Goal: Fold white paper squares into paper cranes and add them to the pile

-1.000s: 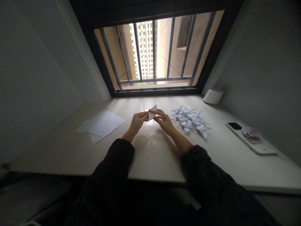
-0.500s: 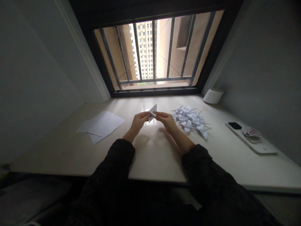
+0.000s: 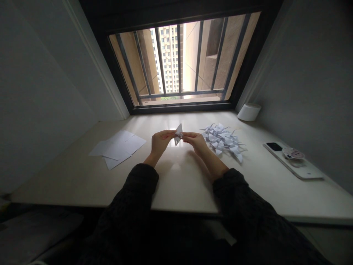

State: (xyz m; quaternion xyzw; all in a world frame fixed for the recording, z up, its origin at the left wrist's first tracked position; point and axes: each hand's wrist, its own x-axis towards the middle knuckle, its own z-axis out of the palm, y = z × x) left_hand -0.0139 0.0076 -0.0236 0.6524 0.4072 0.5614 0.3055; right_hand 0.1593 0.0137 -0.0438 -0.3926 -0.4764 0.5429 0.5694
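A small piece of folded white paper (image 3: 179, 129), pointed at its top and bottom, is held up between my two hands above the sill. My left hand (image 3: 161, 141) pinches it from the left side. From the right, the fingertips of my right hand (image 3: 194, 141) pinch it near its middle. The fingers partly cover the folds there. Just right of my right hand lies a pile of folded white paper cranes (image 3: 223, 140). Several flat sheets of white paper (image 3: 121, 144) overlap on the left.
The pale sill (image 3: 82, 180) ends at a front edge close to my body. A white phone (image 3: 298, 165) with a grip on its back lies at the right. A white cylindrical object (image 3: 249, 112) stands in the back right corner, beside the barred window (image 3: 179, 66).
The folded paper has turned slightly and now stands more upright. My left hand has shifted a little left, its fingers straighter. The pile and sheets have stayed put.
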